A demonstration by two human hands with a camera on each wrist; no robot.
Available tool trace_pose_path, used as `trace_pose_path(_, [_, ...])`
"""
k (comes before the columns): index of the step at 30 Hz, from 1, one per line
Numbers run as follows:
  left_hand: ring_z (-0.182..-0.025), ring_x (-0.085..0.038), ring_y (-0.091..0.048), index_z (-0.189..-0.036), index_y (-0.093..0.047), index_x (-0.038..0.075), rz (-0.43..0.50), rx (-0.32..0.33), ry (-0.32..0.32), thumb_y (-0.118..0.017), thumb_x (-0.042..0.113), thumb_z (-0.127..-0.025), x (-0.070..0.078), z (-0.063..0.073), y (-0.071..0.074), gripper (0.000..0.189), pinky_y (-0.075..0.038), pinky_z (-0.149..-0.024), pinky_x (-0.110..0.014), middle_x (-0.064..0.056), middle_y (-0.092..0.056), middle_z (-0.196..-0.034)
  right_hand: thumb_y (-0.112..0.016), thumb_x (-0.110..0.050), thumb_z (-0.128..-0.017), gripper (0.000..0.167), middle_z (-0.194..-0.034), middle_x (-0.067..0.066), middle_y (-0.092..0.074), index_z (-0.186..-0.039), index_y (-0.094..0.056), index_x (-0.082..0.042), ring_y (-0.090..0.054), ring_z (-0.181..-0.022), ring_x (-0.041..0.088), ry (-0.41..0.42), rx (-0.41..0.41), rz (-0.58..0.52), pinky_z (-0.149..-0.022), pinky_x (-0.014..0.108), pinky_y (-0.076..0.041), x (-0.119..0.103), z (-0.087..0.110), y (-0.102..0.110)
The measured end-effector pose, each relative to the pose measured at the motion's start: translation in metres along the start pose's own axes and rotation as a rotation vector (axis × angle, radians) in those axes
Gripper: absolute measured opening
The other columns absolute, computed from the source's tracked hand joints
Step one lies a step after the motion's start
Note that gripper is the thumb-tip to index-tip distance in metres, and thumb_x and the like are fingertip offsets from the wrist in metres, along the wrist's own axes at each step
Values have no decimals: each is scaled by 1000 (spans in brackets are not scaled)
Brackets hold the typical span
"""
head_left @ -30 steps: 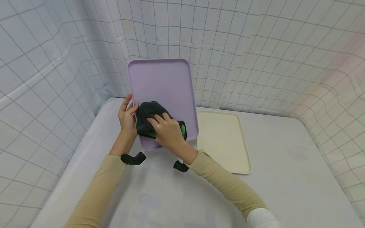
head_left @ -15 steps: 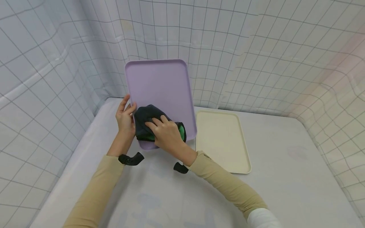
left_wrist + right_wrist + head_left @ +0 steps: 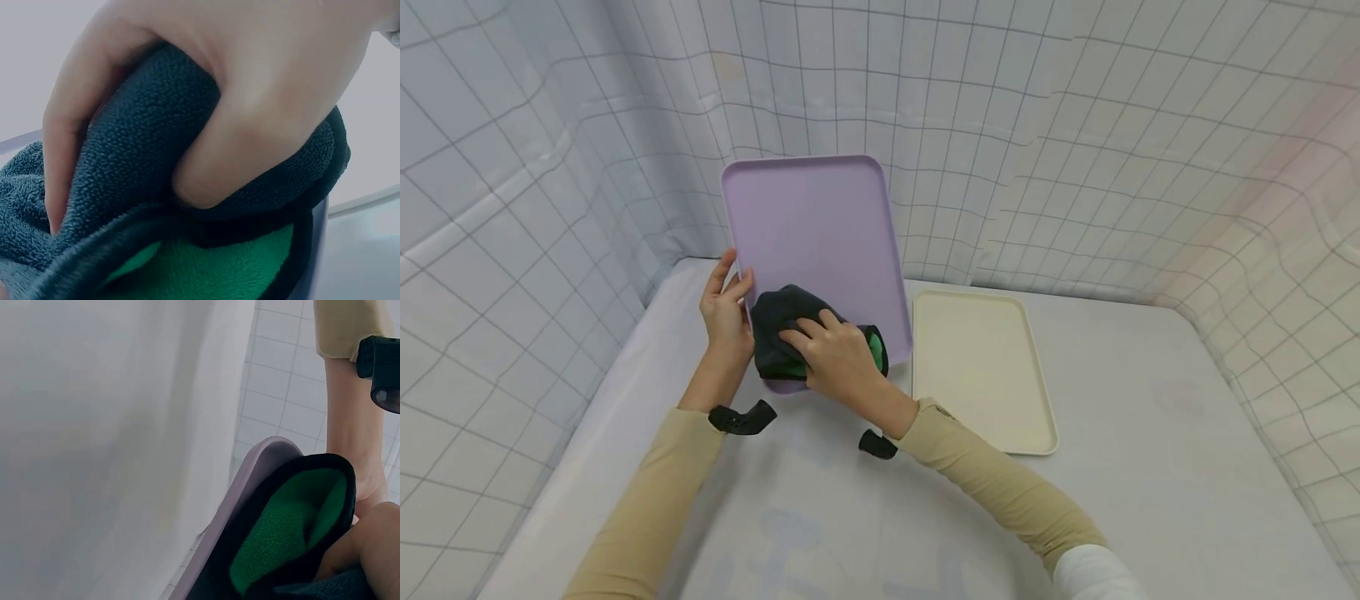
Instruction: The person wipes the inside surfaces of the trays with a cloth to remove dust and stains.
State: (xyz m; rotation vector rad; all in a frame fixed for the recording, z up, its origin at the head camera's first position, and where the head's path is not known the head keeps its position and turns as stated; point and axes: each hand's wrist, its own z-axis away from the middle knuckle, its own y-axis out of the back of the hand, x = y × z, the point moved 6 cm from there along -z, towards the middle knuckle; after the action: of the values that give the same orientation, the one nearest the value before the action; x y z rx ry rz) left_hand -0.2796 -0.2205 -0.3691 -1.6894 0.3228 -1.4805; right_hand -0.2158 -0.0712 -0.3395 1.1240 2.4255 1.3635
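Observation:
A lilac tray [image 3: 812, 225] is held up at a slant over the table, its inner face toward me. My left hand [image 3: 724, 310] grips its left edge, thumb at the front and other fingers going behind. With my right hand [image 3: 841, 357] I hold a bunched towel [image 3: 778, 329] against the tray's lower part. Dark blue-grey terry covers one face of the towel, green [image 3: 281, 531] the other, with a black border. In the left wrist view, the right hand's thumb and fingers squeeze a thick fold of the towel [image 3: 144, 125].
A cream tray [image 3: 981, 367] lies flat on the white-covered table [image 3: 1150, 433], just right of the lilac one. Grid-patterned curtains [image 3: 970, 108] hang behind and at both sides. Black straps [image 3: 743, 418] sit on both wrists.
My right hand and the towel have slid a little down the lilac tray toward its lower edge. The tray and left hand have shifted slightly left in view.

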Motion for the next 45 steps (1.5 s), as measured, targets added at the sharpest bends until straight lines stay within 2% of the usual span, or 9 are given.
trace_pose_path(10, [-88,-11,-64,-106,-70,18,8,-3,-2,-61,-3,-89,3,1,0,29,-52,-67,-22,-1,-70,-98,-71,-18,-80,31,-107,-3,-72,-111,-73,-24,-60,-79,15,30,-10,-1,-50,20,-49,-1,3,-2])
trace_pose_path(20, [-78,-10,-66,-103,-71,20,-11,-10,-10,-61,-3,-89,3,0,4,29,-51,-61,-21,1,-72,-91,-73,-17,-78,30,-103,-5,-71,-107,-74,-26,-60,-80,15,64,5,-14,-51,21,-50,-1,7,-2])
trace_pose_path(25, [-78,-10,-66,-106,-70,21,-28,-10,4,-61,-1,-89,3,1,6,29,-51,-61,-22,1,-72,-92,-73,-17,-78,28,-102,-5,-71,-105,-75,-26,-59,-79,15,68,12,-17,-50,20,-48,0,11,-3])
trace_pose_path(36, [-79,-12,-65,-107,-69,20,31,3,83,-61,-2,-89,2,3,4,30,-52,-62,-23,0,-71,-96,-71,-13,-78,29,-101,-5,-71,-103,-75,-27,-58,-78,15,74,32,-1,-48,19,-47,6,18,-2])
trace_pose_path(45, [-71,-12,-65,-104,-70,20,37,12,93,-61,-2,-89,1,4,1,29,-51,-57,-22,0,-70,-92,-71,-14,-79,27,-101,-6,-71,-103,-75,-27,-57,-76,15,73,37,1,-47,18,-44,11,23,-2])
